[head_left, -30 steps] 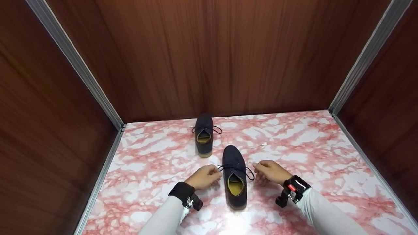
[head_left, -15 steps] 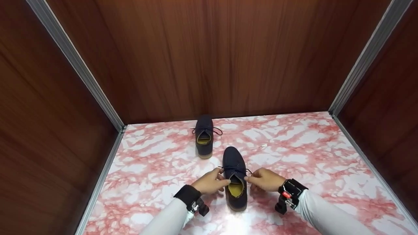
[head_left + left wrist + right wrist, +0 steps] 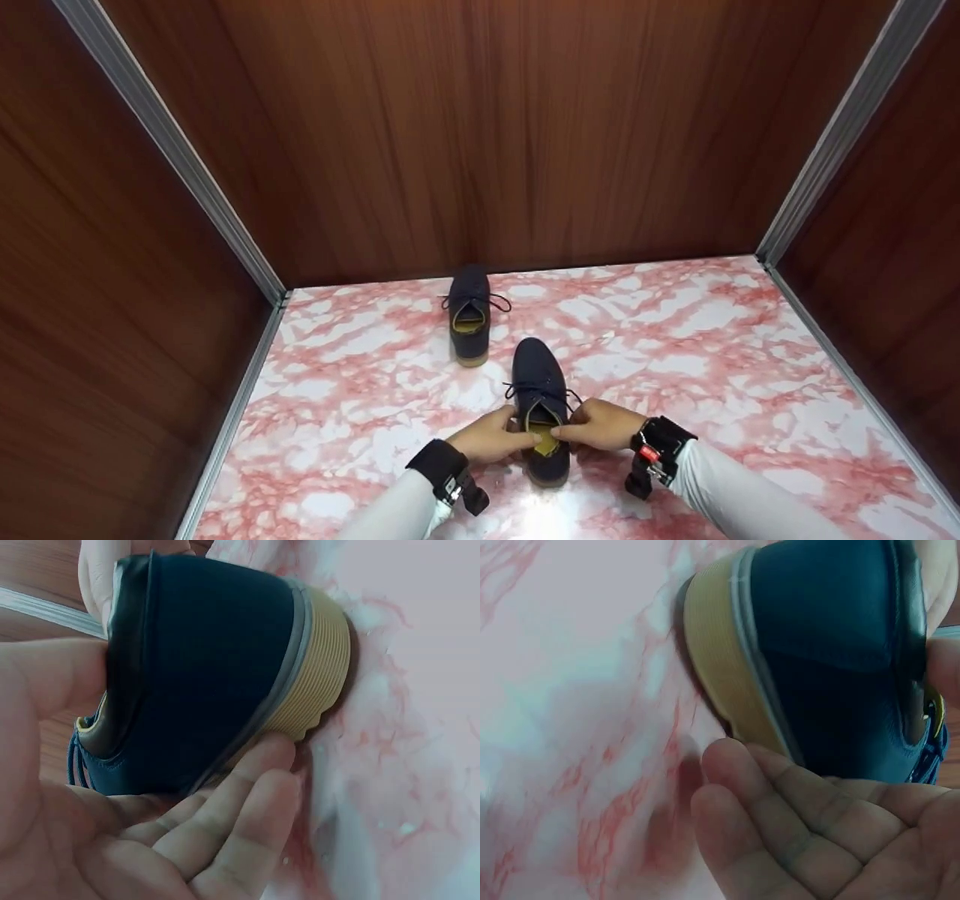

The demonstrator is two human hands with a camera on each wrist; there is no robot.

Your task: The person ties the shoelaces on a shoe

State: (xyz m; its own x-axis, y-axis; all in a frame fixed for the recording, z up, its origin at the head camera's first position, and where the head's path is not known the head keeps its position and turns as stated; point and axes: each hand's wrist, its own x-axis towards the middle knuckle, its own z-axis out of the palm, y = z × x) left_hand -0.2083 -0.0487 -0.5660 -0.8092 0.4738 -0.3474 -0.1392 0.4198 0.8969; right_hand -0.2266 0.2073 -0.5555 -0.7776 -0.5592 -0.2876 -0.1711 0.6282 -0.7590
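Observation:
A dark navy lace-up shoe (image 3: 538, 366) with a yellow insole stands on the floor, toe pointing away. My left hand (image 3: 489, 436) grips its left side, thumb over the collar and fingers along the outside. Opposite it, my right hand (image 3: 604, 424) holds the right side the same way, its thumb in the opening. The left wrist view shows the shoe's ribbed tan sole (image 3: 313, 667), with fingertips at its lower edge. In the right wrist view the fingers (image 3: 739, 769) lie along the sole from the other side. The laces (image 3: 544, 390) are tied in a bow.
A matching navy shoe (image 3: 470, 300) stands farther back and to the left, its toe close to the brown wood-look back wall (image 3: 525, 150). Similar panels with grey metal edging (image 3: 255, 259) rise at left and right. The surface is red-and-white marbled (image 3: 697, 360).
Both hands have come inward from beside the shoe and slid back toward its opening, thumbs now over the collar. The near shoe stays about where it was; the far shoe has not moved.

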